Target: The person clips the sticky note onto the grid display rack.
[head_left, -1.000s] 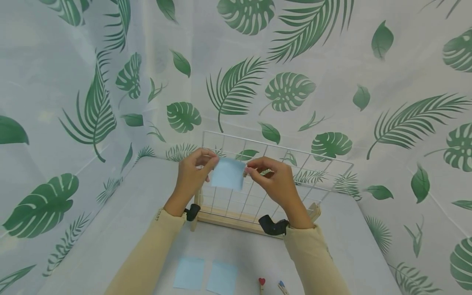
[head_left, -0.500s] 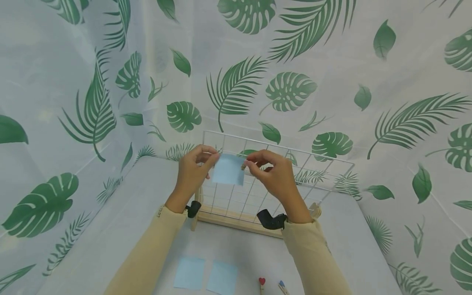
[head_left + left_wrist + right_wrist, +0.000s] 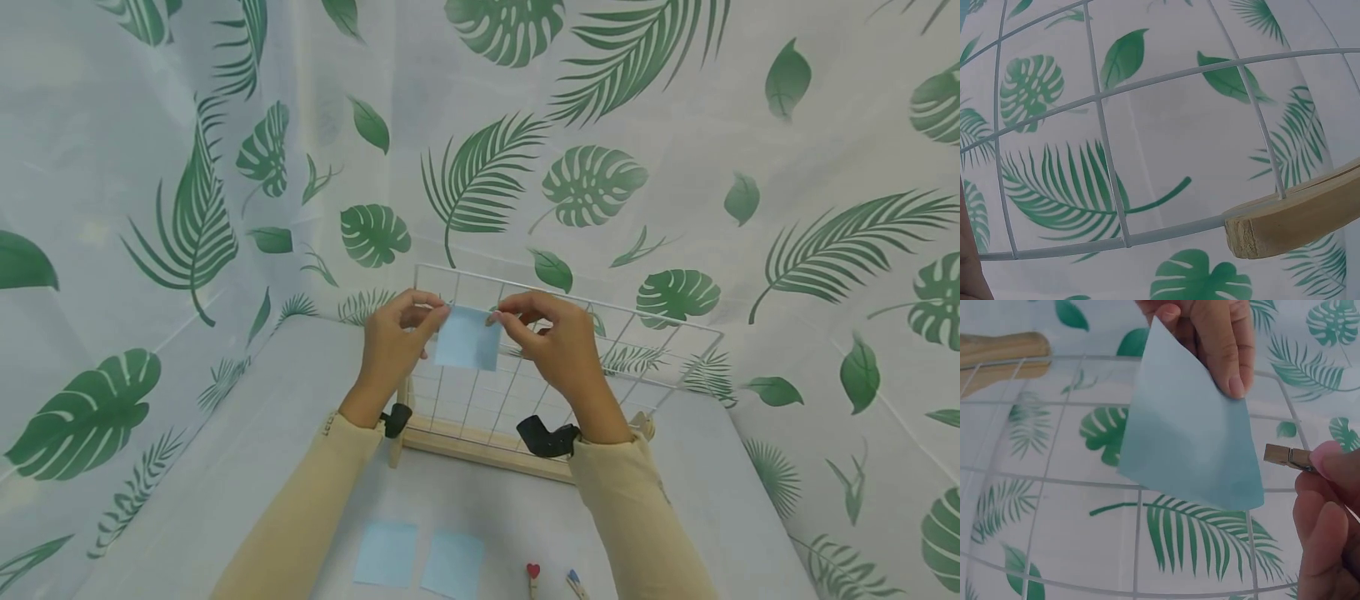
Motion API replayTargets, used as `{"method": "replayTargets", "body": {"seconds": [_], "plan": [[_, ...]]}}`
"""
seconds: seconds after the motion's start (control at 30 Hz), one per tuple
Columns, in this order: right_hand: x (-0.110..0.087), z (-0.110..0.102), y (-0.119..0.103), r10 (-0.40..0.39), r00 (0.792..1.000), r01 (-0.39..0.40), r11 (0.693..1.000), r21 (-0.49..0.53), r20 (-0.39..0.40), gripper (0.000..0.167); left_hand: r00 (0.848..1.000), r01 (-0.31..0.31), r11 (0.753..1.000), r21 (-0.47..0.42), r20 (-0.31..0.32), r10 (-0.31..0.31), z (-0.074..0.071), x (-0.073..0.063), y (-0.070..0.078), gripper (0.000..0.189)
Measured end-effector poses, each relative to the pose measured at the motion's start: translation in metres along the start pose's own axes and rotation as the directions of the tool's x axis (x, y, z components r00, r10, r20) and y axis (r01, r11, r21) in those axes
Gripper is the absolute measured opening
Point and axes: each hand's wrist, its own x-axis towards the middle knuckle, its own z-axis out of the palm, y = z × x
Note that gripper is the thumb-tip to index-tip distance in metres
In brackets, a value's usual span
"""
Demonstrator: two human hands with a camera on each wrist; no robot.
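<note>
Pale-blue paper square (image 3: 467,340) hangs between a person's two hands, its upper corner pinched in the left hand (image 3: 395,342), apparently so that the sheet stays spread and upright. The right hand (image 3: 555,342) grips a wooden clothespin (image 3: 1286,456) between thumb and fingers, taking it by the rear end, seemingly to leave the biting end free and turned toward the paper. From the right wrist a gap shows between pin and sheet; from the head the pin overlaps the upper right corner, and contact is hard to judge. Beyond both hands stands a wire grid panel (image 3: 1099,97) on a wooden base (image 3: 480,452); whether the paper touches it cannot be told. Below the hands, nearer the person, two blue sheets (image 3: 386,554) lie side by side, with a red-heart clothespin (image 3: 533,572) and a blue-topped clothespin (image 3: 575,582) below the right hand, likely set out within easy reach.
</note>
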Motion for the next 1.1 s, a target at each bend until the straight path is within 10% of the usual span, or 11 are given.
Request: {"method": "replayTargets", "body": {"seconds": [0.4, 1.1], "plan": [[0.008, 0.014, -0.008, -0.080, 0.993, 0.072, 0.993, -0.088, -0.092, 0.006, 1.000, -0.003, 1.000, -0.009, -0.013, 0.003, 0.000, 0.001, -0.003, 0.014], [0.019, 0.032, -0.019, -0.186, 0.982, 0.168, 0.911, -0.377, -0.012, 0.010, 0.996, -0.088, 0.996, -0.027, -0.036, 0.087, 0.004, 0.003, -0.008, 0.011]]}}
